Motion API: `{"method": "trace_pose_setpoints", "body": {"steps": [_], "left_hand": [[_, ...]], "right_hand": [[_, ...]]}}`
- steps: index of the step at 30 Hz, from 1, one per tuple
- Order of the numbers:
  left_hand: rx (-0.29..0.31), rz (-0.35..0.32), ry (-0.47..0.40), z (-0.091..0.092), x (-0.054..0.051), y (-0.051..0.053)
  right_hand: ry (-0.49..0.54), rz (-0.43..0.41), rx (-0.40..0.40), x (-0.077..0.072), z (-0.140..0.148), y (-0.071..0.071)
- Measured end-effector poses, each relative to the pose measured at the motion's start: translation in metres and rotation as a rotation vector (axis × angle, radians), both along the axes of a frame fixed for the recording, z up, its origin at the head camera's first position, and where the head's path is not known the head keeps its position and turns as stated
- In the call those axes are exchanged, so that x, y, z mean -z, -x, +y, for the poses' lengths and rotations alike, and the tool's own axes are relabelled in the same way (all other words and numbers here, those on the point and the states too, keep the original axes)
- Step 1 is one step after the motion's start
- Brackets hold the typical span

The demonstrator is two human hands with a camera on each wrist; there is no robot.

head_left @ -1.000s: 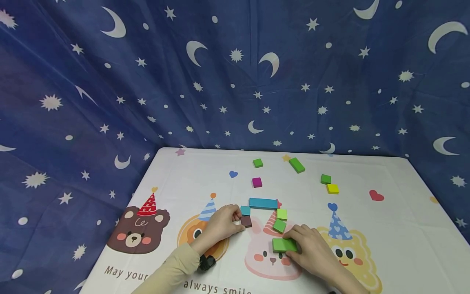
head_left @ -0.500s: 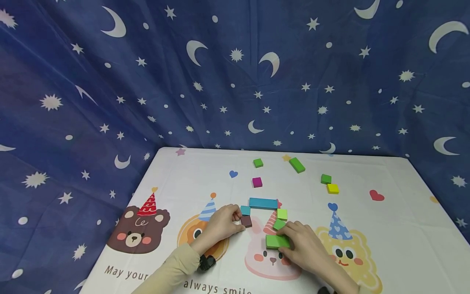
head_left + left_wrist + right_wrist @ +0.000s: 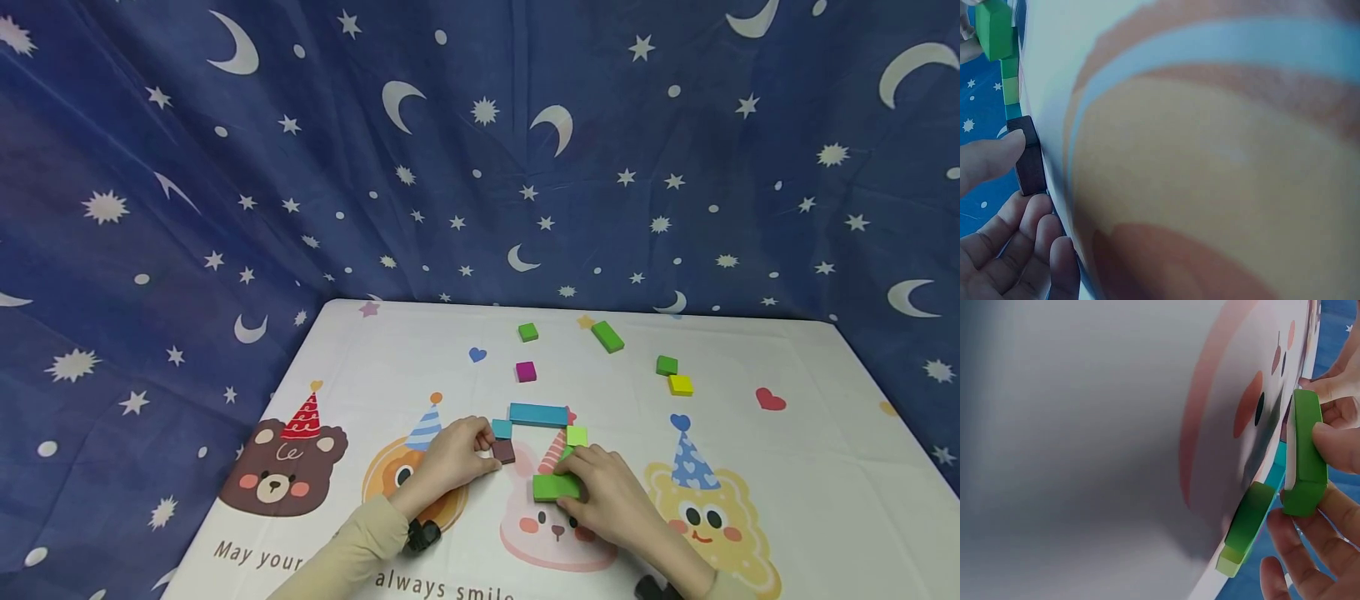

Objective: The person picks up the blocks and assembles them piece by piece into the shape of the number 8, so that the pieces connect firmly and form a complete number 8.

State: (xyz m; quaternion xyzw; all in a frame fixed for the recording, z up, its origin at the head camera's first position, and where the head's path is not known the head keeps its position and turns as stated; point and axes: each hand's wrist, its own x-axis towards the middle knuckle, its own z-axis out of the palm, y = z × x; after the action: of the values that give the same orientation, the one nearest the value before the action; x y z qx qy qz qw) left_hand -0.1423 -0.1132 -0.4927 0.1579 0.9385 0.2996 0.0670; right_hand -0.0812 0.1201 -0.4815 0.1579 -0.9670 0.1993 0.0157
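My left hand [image 3: 453, 457] pinches a dark brown square block [image 3: 503, 451] between thumb and fingers on the tabletop; the left wrist view shows the thumb on this brown block [image 3: 1030, 164]. A small blue block [image 3: 502, 429] sits just behind it. My right hand [image 3: 611, 497] holds a long green block [image 3: 553, 488] by its right end, tilted clear of the cloth in the right wrist view, where the thumb presses the green block [image 3: 1310, 447]. Behind that hand, a green square block [image 3: 1250, 515] is partly hidden in the head view, close to a yellow-green block [image 3: 577, 436].
A long blue block [image 3: 538, 415] lies across the back of the arrangement. Farther off are a magenta block [image 3: 526, 372], a small green block [image 3: 528, 332], a green oblong block [image 3: 607, 337], another green block [image 3: 667, 365] and a yellow block [image 3: 681, 385]. A starry curtain [image 3: 480, 167] hangs behind.
My right hand has moved left and slightly away from me with the long green block, and now covers much of the green square block. My left hand stays on the brown block.
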Motion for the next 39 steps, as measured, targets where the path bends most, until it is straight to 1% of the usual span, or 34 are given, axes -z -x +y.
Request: {"method": "trace_pose_setpoints", "body": {"steps": [10,18,30,39], "left_hand": [[0.007,0.011,-0.002,-0.001,0.000,-0.001],[0.010,0.012,-0.003,-0.001,0.000,-0.001],[0.009,0.007,0.000,-0.001,0.000,-0.001],[0.011,0.007,-0.009,-0.001,-0.001,-0.001]], "right_hand": [[0.002,-0.010,0.003,0.002,-0.005,0.006],[0.024,0.051,-0.034,0.006,-0.007,0.012],[0.031,0.049,-0.044,0.009,-0.014,0.021],[0.025,0.104,-0.087,0.009,-0.017,0.024]]}}
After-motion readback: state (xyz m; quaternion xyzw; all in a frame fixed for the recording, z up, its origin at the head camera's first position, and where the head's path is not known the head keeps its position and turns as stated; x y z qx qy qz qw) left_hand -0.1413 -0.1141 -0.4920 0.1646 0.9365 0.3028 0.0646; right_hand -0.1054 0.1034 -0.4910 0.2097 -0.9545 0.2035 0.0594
